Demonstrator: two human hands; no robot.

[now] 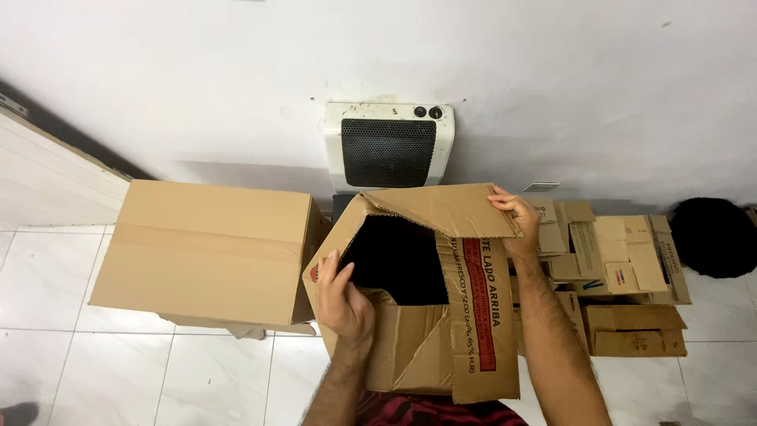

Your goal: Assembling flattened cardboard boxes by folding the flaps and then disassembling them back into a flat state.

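Cardboard fills the near view: an open carton stands on the tiled floor right before the person. The left hand curls over its near-left edge, fingers closed on the rim. The right hand pinches the corner of the far flap, holding it raised. Beside it on the left sits a closed box; flattened cartons lie right. Beyond, a white heater hangs on the wall.

Open box: matt brown corrugated cardbd, creased, red-print flap. Closed box: smooth matt cardbd. Flat boxes: worn cardbd. Heater: cream plastic w/ black perforated grille. Floor: glossy white tile. Wall: matt white paint.
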